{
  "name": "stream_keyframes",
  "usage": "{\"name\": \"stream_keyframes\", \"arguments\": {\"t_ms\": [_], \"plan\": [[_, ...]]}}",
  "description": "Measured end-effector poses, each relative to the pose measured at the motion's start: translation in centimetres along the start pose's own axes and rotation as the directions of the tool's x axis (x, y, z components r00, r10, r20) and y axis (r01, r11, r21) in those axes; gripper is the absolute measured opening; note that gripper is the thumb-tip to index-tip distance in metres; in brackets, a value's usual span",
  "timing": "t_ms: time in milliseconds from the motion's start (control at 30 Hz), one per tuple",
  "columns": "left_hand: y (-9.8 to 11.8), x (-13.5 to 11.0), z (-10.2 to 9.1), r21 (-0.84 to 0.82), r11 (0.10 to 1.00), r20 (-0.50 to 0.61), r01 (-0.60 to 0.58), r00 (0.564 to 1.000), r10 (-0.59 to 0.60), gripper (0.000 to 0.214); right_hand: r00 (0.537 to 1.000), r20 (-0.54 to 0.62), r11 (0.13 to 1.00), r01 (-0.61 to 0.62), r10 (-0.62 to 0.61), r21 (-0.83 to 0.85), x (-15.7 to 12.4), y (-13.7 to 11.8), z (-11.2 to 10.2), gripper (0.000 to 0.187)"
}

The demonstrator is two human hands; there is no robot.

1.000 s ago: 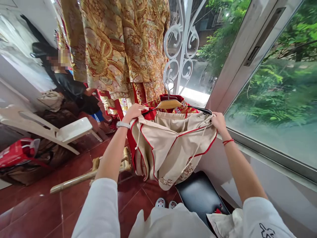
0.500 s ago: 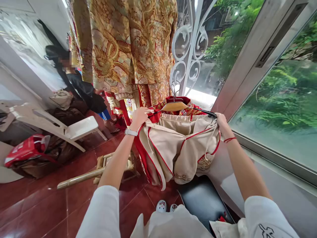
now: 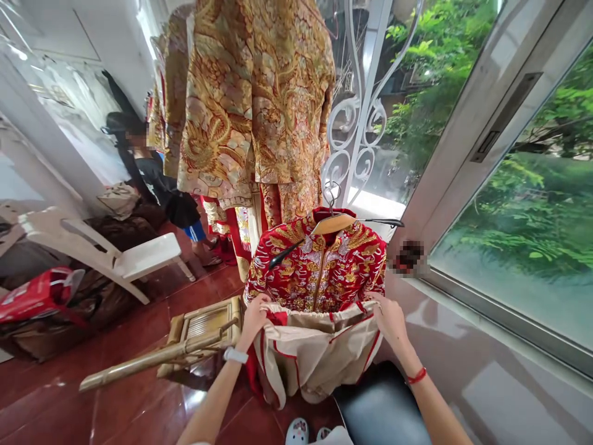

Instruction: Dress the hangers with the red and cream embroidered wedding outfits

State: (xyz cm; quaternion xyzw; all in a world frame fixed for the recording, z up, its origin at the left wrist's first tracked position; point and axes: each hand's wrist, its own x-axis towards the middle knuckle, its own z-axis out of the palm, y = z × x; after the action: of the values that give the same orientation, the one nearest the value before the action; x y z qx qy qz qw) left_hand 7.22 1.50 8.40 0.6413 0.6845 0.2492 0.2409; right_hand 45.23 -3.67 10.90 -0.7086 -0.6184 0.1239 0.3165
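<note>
A red jacket (image 3: 319,272) with gold embroidery hangs on a wooden hanger (image 3: 332,222) in front of me. Its cream lining (image 3: 315,349) with red piping is turned up inside out around the hem. My left hand (image 3: 254,315) is closed on the left edge of that folded-up hem. My right hand (image 3: 388,318) is closed on the right edge, at about the same height. Both hands sit just below the jacket's embroidered front.
A large gold embroidered robe (image 3: 250,105) hangs above and behind. A white scrolled metal grille (image 3: 356,105) and a sliding window (image 3: 514,204) stand right. A black stool (image 3: 380,408) is below me, a folded bamboo chair (image 3: 185,346) on the red tiles, a white chair (image 3: 115,253) and another person (image 3: 157,179) left.
Both hands have dragged the inside-out lining down from the hanger's shoulders to the hem, so the red embroidered front now shows. The view has tilted upward.
</note>
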Motion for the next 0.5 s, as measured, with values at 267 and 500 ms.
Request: {"name": "stream_keyframes", "arguments": {"t_ms": [267, 500], "plan": [[11.2, -10.5, 0.4, -0.597, 0.772, -0.020, -0.219, 0.966, 0.259, 0.039, 0.858, 0.435, 0.791, -0.055, -0.275, 0.610, -7.4, -10.8, 1.8, 0.054], [14.1, -11.5, -2.7, -0.794, 0.513, 0.254, -0.326, 0.589, 0.767, 0.051, 1.000, 0.004, 0.864, 0.014, -0.018, 0.503, -10.4, -9.7, -3.0, 0.026]]}}
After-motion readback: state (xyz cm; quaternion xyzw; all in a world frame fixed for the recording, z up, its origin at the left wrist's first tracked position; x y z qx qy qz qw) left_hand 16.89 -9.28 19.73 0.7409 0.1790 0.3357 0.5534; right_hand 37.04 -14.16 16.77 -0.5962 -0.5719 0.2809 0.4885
